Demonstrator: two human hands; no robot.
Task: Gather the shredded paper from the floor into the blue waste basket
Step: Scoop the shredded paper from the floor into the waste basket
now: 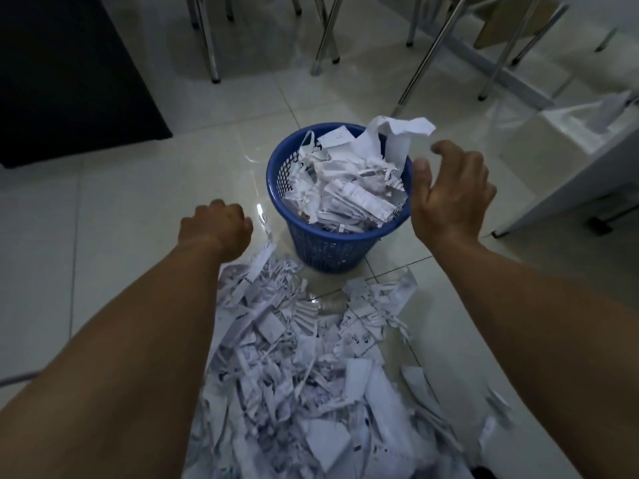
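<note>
The blue waste basket [332,243] stands on the tiled floor and is heaped with white shredded paper. A large crumpled piece [394,136] sticks up at its far right rim. My right hand [449,191] hovers at the basket's right rim with fingers spread and nothing in it. My left hand [218,229] is curled into a fist just left of the basket, with paper strips [259,261] trailing from under it down to the pile. The pile of shredded paper [311,375] covers the floor in front of the basket, between my forearms.
A dark mat [69,74] lies at the far left. Metal chair and table legs [211,39] stand behind the basket. A white unit [570,160] with paper on it stands at the right. Pale floor tiles [121,209] surround the basket.
</note>
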